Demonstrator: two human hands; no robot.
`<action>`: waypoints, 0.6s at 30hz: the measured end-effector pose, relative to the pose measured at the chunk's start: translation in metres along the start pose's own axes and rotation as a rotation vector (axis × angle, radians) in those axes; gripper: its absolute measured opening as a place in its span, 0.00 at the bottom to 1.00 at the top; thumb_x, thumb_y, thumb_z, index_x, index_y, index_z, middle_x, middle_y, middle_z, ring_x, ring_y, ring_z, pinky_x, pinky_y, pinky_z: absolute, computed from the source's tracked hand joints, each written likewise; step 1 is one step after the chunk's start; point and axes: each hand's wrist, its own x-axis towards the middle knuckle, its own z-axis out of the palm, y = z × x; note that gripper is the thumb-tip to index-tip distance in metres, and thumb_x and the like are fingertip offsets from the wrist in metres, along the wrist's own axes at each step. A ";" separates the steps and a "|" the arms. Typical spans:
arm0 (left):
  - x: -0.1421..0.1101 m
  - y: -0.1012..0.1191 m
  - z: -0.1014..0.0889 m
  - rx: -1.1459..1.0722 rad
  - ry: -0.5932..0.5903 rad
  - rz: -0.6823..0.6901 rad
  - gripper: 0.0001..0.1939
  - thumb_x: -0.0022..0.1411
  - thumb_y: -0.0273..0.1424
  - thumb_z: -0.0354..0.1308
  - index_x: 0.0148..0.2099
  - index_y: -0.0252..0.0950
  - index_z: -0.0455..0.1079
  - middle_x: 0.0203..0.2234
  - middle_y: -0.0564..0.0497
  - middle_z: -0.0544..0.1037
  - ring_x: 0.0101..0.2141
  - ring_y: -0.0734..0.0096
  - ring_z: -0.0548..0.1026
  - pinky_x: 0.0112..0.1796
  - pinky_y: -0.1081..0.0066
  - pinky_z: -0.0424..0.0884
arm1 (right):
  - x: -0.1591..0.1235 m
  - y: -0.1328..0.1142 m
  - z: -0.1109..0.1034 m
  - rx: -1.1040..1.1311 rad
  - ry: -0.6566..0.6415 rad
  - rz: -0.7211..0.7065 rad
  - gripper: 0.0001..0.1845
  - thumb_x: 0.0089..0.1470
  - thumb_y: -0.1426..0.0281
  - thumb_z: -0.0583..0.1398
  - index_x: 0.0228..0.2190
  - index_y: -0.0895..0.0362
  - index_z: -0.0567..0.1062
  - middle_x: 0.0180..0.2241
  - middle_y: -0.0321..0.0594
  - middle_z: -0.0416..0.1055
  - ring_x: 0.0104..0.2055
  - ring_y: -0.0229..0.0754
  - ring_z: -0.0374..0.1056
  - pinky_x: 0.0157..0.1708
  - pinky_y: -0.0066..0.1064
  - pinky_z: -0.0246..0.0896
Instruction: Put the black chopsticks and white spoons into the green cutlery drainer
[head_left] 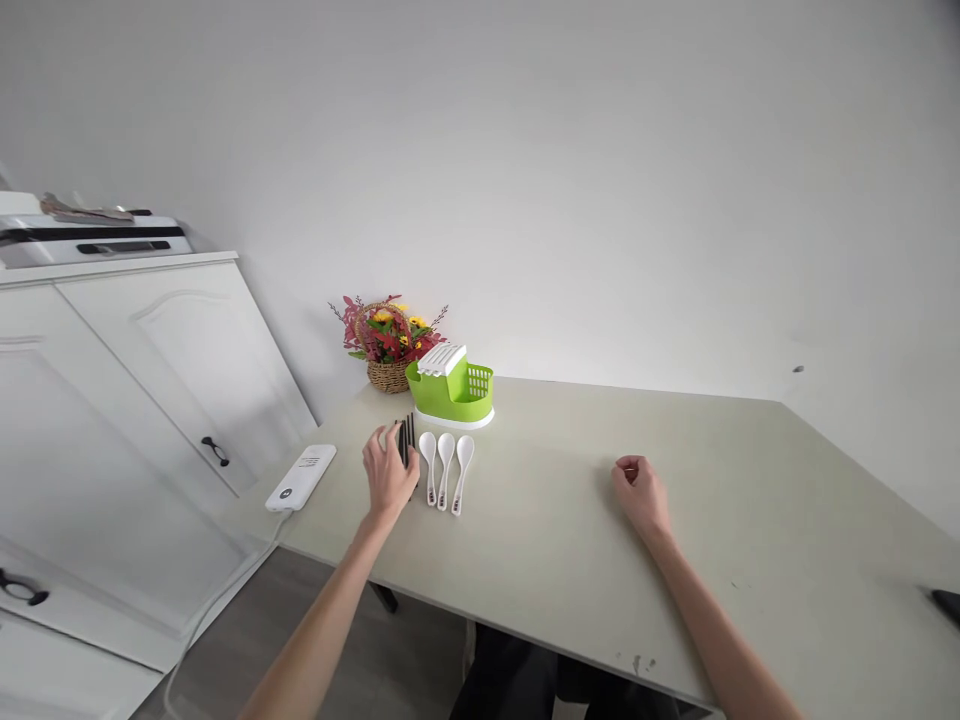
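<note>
My left hand [388, 472] lies on the table with its fingers curled over a bundle of black chopsticks [407, 440], touching them. Just right of it, three white spoons [445, 468] lie side by side, bowls pointing away from me. Behind them stands a green cutlery drainer [454, 390] with a white slotted insert on a white base. My right hand [640, 492] rests on the table far to the right, fingers curled into a loose fist with nothing visible in it.
A wicker basket of flowers [388, 345] stands against the wall behind the drainer. A white power bank [301, 477] with a cable lies at the table's [750, 520] left edge. White cabinets [135, 400] stand to the left. A dark object [946, 603] shows at the right edge.
</note>
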 end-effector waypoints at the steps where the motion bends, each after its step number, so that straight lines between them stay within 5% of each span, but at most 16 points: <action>1: -0.011 -0.009 0.002 0.017 -0.023 -0.045 0.25 0.69 0.34 0.53 0.65 0.35 0.61 0.60 0.32 0.66 0.63 0.41 0.63 0.60 0.42 0.64 | 0.000 0.000 0.000 -0.002 -0.001 0.003 0.16 0.49 0.58 0.55 0.37 0.53 0.71 0.36 0.42 0.76 0.36 0.46 0.71 0.37 0.36 0.62; 7: -0.047 -0.035 0.007 -0.035 -0.195 -0.041 0.31 0.69 0.42 0.54 0.69 0.35 0.57 0.61 0.33 0.66 0.63 0.42 0.64 0.58 0.44 0.66 | -0.001 0.001 0.000 -0.012 -0.003 0.002 0.16 0.49 0.58 0.55 0.37 0.53 0.71 0.36 0.41 0.76 0.35 0.45 0.71 0.36 0.36 0.62; 13: -0.044 -0.040 0.011 0.023 -0.342 0.044 0.28 0.73 0.40 0.47 0.72 0.42 0.59 0.72 0.42 0.56 0.67 0.41 0.60 0.61 0.45 0.64 | 0.000 0.001 0.001 -0.008 -0.008 0.004 0.16 0.48 0.57 0.55 0.37 0.52 0.71 0.37 0.41 0.76 0.36 0.46 0.71 0.37 0.36 0.62; 18: -0.044 -0.058 0.020 0.093 -0.457 0.124 0.29 0.73 0.38 0.44 0.73 0.40 0.60 0.71 0.48 0.60 0.70 0.42 0.56 0.66 0.44 0.58 | 0.000 0.002 0.002 -0.004 -0.010 -0.004 0.16 0.48 0.57 0.55 0.36 0.52 0.70 0.37 0.41 0.75 0.37 0.45 0.71 0.38 0.36 0.62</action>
